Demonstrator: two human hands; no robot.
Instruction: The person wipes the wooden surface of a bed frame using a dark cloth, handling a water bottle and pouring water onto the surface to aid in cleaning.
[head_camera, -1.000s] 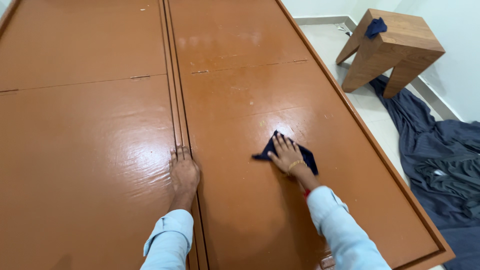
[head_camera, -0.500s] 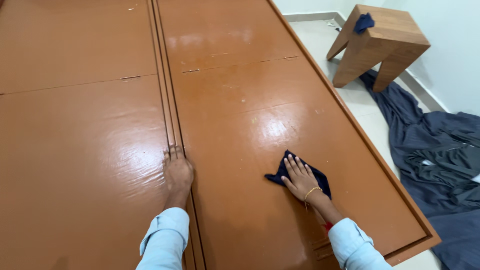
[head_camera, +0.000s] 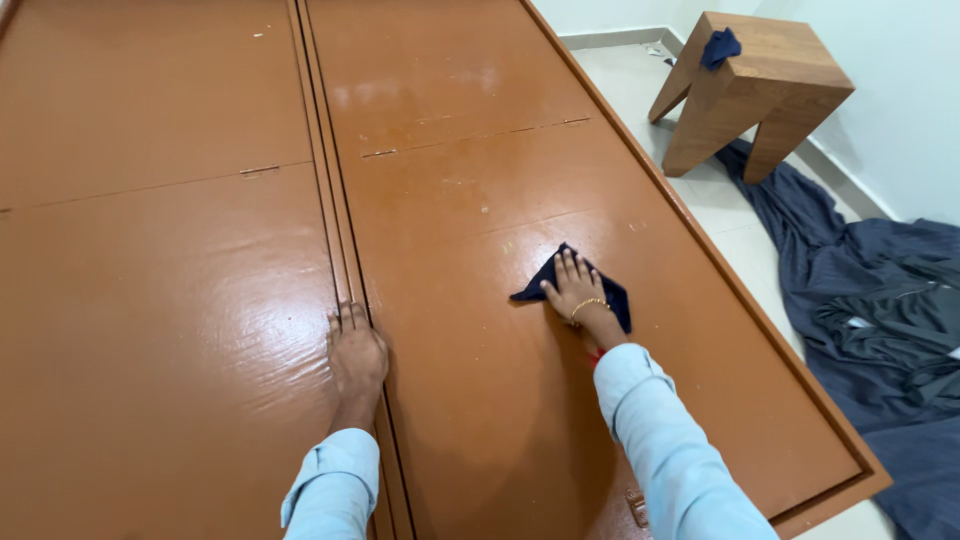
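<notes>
A large glossy brown wooden panel surface (head_camera: 470, 190) fills most of the view, split by a grooved seam down the middle. My right hand (head_camera: 577, 291) lies flat, fingers spread, pressing a dark blue cloth (head_camera: 615, 296) onto the right panel. A gold bracelet sits on that wrist. My left hand (head_camera: 355, 350) rests palm down on the seam between the two panels and holds nothing. Both arms wear light blue sleeves.
A wooden stool (head_camera: 760, 85) stands on the tiled floor at the upper right with a small blue rag (head_camera: 720, 46) on top. A heap of dark grey fabric (head_camera: 880, 290) lies on the floor along the panel's right edge. White walls stand behind.
My right hand slid the blue cloth toward me and to the right, then pushed it back away and left across the right panel. My left hand stayed on the seam.
</notes>
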